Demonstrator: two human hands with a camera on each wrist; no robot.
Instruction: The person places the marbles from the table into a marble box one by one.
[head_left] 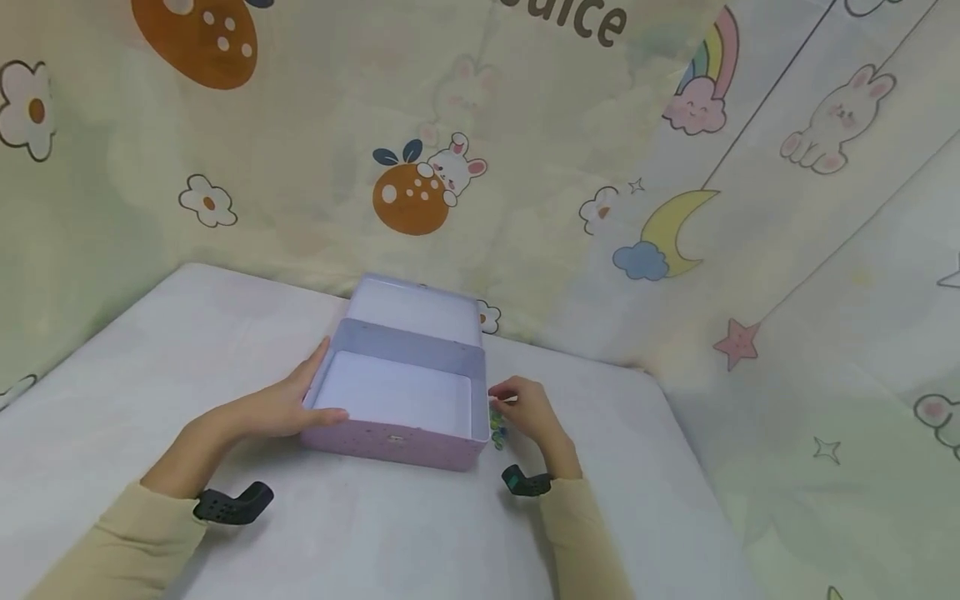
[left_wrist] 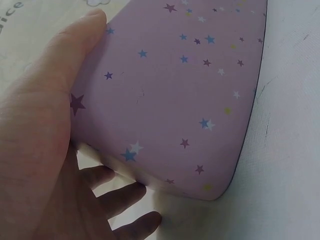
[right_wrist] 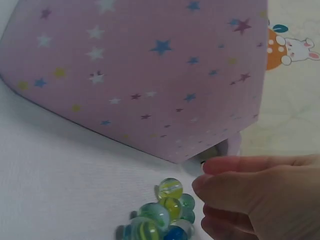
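A lilac, star-printed box (head_left: 397, 446) stands with its lid (head_left: 416, 308) tipped back and a white bottom inside. My left hand (head_left: 281, 408) grips its front left corner, the thumb over the front rim and the other fingers along the left side. Beside the box's right wall, my right hand (head_left: 528, 408) has thumb and index finger pinched together. A small whitish bit shows at those fingertips; I cannot tell what it is. Just below them a tight cluster of glass marbles (right_wrist: 170, 207), green, yellow and blue, lies on the table.
A white cloth covers the table (head_left: 360, 533). Behind it hangs a printed backdrop (head_left: 315, 125) with rabbits, flowers and oranges, which the lid stands close to. Dark camera mounts (head_left: 234, 503) sit on both wrists.
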